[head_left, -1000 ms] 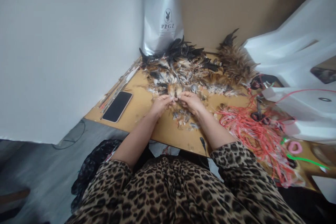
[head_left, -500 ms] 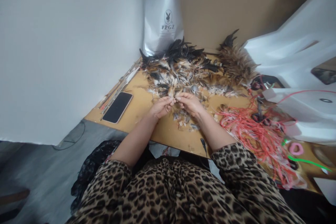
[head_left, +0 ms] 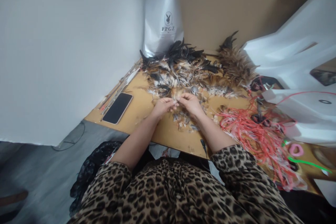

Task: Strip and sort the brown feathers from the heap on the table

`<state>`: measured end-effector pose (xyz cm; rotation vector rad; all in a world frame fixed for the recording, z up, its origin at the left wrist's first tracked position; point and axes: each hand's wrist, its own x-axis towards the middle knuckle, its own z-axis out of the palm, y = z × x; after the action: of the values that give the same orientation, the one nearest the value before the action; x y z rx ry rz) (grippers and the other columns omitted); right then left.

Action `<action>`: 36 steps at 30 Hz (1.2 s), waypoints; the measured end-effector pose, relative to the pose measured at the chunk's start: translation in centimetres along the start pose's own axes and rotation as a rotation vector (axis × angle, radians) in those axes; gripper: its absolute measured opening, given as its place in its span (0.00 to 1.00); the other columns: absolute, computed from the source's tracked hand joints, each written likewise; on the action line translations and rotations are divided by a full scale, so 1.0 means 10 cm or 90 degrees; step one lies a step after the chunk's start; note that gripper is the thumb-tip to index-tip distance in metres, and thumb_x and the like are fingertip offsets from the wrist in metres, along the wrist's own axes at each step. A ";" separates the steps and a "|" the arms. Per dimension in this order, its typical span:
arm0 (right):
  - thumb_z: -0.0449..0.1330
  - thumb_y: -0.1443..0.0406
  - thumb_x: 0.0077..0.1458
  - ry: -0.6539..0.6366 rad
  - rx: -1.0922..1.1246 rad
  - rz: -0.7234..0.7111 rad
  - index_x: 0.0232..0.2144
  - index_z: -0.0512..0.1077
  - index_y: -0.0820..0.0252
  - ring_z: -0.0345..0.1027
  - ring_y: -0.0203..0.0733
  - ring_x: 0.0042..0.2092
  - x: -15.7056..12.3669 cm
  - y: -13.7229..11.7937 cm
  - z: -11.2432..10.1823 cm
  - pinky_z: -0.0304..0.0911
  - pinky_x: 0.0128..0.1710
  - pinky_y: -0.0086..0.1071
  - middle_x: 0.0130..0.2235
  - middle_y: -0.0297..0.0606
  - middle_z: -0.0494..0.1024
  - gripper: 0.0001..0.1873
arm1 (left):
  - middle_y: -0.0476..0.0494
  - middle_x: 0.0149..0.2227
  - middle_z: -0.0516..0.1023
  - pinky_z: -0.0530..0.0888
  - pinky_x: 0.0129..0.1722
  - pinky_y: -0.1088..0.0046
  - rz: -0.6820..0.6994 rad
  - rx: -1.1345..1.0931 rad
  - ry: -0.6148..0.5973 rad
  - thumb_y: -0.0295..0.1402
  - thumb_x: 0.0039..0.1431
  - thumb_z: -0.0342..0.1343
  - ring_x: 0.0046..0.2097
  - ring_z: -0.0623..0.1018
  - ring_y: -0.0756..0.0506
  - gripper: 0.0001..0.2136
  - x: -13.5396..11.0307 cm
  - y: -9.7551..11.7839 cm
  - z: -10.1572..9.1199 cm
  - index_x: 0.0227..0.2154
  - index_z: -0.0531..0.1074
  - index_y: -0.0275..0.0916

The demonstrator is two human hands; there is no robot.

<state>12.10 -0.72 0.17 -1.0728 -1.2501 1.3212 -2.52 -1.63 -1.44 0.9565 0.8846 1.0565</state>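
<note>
My left hand [head_left: 164, 106] and my right hand [head_left: 190, 103] meet fingertip to fingertip over the near edge of a feather pile [head_left: 178, 71]. Both are closed in a pinch on a small feather [head_left: 176, 95], whose light brown tip shows just beyond my fingers. Its quill end is mostly hidden by the fingertips. The pile runs from black plumes at the back to brown and whitish feathers in front. Under and beside my right hand lie loose feather scraps [head_left: 183, 120] on the wooden table [head_left: 173, 140].
A phone [head_left: 118, 108] lies to the left. At the back stands a silver-white bag [head_left: 164, 24]; a brown feather bundle [head_left: 237, 64] is to its right. Red strands [head_left: 252, 136], scissors [head_left: 259, 115], a pink ring [head_left: 296, 149] and a green strip [head_left: 307, 162] spread across the right side.
The fingertips of both hands have shifted slightly while staying pinched together, the right fingers now covering more of the quill end. Nothing else on the table has visibly moved.
</note>
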 end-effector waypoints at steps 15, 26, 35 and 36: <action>0.64 0.57 0.38 -0.005 -0.043 0.029 0.21 0.69 0.62 0.56 0.29 0.21 -0.03 -0.03 0.01 0.49 0.22 0.26 0.20 0.30 0.70 0.14 | 0.43 0.26 0.77 0.67 0.21 0.78 0.062 0.119 0.012 0.38 0.42 0.61 0.22 0.72 0.53 0.13 0.01 -0.03 0.02 0.26 0.73 0.32; 0.62 0.55 0.40 -0.018 -0.119 0.010 0.26 0.73 0.63 0.58 0.30 0.23 0.03 -0.08 -0.11 0.53 0.24 0.26 0.22 0.32 0.71 0.16 | 0.44 0.25 0.76 0.66 0.22 0.80 0.026 0.015 0.048 0.37 0.39 0.63 0.22 0.71 0.55 0.13 0.02 -0.03 0.01 0.25 0.72 0.32; 0.56 0.60 0.46 -0.125 -0.585 -0.028 0.26 0.75 0.62 0.65 0.35 0.28 0.11 -0.06 -0.46 0.58 0.30 0.27 0.26 0.36 0.76 0.12 | 0.45 0.26 0.76 0.63 0.21 0.81 0.034 -0.065 0.095 0.34 0.40 0.63 0.23 0.70 0.57 0.11 0.04 0.02 -0.01 0.25 0.71 0.32; 0.55 0.60 0.46 -0.116 -0.651 -0.043 0.26 0.75 0.61 0.66 0.36 0.29 0.09 -0.06 -0.44 0.58 0.31 0.28 0.27 0.37 0.76 0.12 | 0.45 0.26 0.76 0.62 0.21 0.81 0.035 -0.069 0.097 0.34 0.40 0.63 0.23 0.70 0.57 0.11 0.03 0.02 -0.01 0.25 0.71 0.32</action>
<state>16.35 0.76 0.50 -1.5806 -2.1708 0.6860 -2.62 -1.22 -1.29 0.8223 0.9205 1.2246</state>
